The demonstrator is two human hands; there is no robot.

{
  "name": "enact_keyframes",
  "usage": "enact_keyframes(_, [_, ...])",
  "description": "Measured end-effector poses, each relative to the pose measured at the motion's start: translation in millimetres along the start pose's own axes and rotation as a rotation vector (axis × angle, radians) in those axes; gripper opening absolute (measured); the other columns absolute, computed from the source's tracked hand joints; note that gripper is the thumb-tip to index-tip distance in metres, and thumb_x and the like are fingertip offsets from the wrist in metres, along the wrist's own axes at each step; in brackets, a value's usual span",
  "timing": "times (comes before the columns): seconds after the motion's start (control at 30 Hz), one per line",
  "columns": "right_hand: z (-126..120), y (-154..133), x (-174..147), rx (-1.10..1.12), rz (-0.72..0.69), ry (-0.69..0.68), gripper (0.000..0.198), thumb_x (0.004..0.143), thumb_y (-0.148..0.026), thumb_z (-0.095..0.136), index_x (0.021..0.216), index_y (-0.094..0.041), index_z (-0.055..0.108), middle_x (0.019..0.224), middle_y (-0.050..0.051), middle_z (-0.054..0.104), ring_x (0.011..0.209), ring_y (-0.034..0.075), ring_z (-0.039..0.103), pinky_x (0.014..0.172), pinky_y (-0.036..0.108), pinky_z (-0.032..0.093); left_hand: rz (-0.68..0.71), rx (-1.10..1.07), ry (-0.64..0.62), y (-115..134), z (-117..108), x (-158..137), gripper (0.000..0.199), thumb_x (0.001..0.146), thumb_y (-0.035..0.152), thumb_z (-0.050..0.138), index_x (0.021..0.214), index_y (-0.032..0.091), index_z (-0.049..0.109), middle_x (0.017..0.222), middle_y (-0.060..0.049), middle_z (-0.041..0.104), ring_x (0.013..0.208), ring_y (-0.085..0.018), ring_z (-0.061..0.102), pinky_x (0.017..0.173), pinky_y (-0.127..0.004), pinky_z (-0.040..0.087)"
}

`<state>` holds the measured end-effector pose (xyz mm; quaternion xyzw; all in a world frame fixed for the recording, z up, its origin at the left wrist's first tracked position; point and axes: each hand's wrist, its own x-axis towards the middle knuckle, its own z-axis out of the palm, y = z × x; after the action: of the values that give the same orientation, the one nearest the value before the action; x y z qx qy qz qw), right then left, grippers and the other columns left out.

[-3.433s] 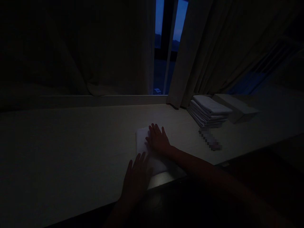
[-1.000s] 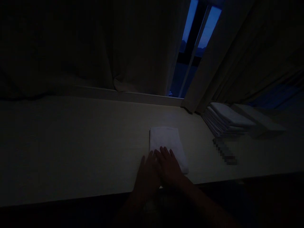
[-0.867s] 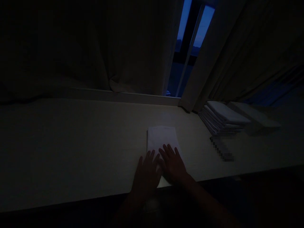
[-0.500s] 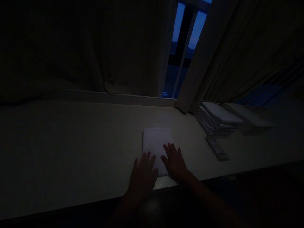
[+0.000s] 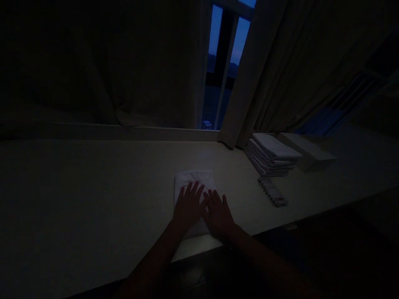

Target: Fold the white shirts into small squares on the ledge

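Note:
A white folded cloth point(image 5: 195, 175) lies on the pale table near its front edge, slightly wrinkled just ahead of my fingers. My left hand point(image 5: 188, 205) rests flat on the middle of the cloth with its fingers spread. Beside it, my right hand point(image 5: 218, 211) lies on the cloth's right side, fingers stretched out, and the two thumbs meet or overlap. Both palms hide much of the cloth's near half. The light is very dim, so the fabric's kind does not show.
To the right stands a neat stack of folded white cloths point(image 5: 271, 154), with a pale box point(image 5: 308, 151) behind it. A blurred-out flat object point(image 5: 272, 192) lies before the stack. Dark curtains point(image 5: 156, 62) and a window point(image 5: 218, 66) border the table's point(image 5: 93, 191) back edge.
My left hand has slid forward and up onto the middle of the cloth, close against my right hand. Wrinkles have appeared in the cloth. The whole view has shifted a little.

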<state>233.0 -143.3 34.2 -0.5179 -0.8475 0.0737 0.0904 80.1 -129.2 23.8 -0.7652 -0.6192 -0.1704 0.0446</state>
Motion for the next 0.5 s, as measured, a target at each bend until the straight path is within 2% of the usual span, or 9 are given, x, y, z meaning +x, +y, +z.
enact_keyframes(0.13, [0.2,-0.3,0.6,0.024,0.009,0.012,0.063,0.098,-0.056,0.023,0.151,-0.024,0.023,0.157,0.006,0.019,0.146,0.026,0.009,0.116,0.057,0.008,-0.140,0.034,0.030,-17.5,-1.0,15.8,0.061,0.091,0.057,0.030,0.146,0.032,0.034,0.157,-0.005,0.027,0.145,-0.032,0.018,0.113,-0.056,0.016])
enact_keyframes(0.27, [3.4,1.0,-0.3,0.029,-0.005,0.021,0.063,0.098,-0.056,0.021,0.151,-0.023,0.023,0.157,0.005,0.019,0.146,0.026,0.007,0.116,0.056,0.007,-0.311,0.060,0.027,-26.7,2.7,28.6,0.071,0.088,0.065,0.027,0.146,0.026,0.034,0.153,-0.013,0.033,0.142,-0.038,0.023,0.109,-0.059,0.021])
enact_keyframes(0.37, [2.9,2.6,-1.5,0.012,-0.010,0.037,0.062,0.098,-0.054,0.021,0.151,-0.022,0.024,0.157,0.007,0.021,0.146,0.027,0.009,0.116,0.057,0.005,-0.331,0.078,0.043,-26.6,4.8,31.6,0.073,0.088,0.066,0.026,0.146,0.022,0.034,0.150,-0.016,0.037,0.140,-0.038,0.025,0.110,-0.058,0.020])
enact_keyframes(0.5, [-5.3,-1.9,9.4,-0.011,-0.073,0.020,0.062,0.098,-0.050,0.022,0.148,-0.015,0.032,0.153,0.013,0.030,0.144,0.029,0.018,0.116,0.055,0.002,-0.318,0.105,0.040,-24.7,4.6,29.6,0.072,0.089,0.063,0.026,0.147,0.021,0.032,0.151,-0.017,0.035,0.140,-0.039,0.025,0.109,-0.059,0.020])
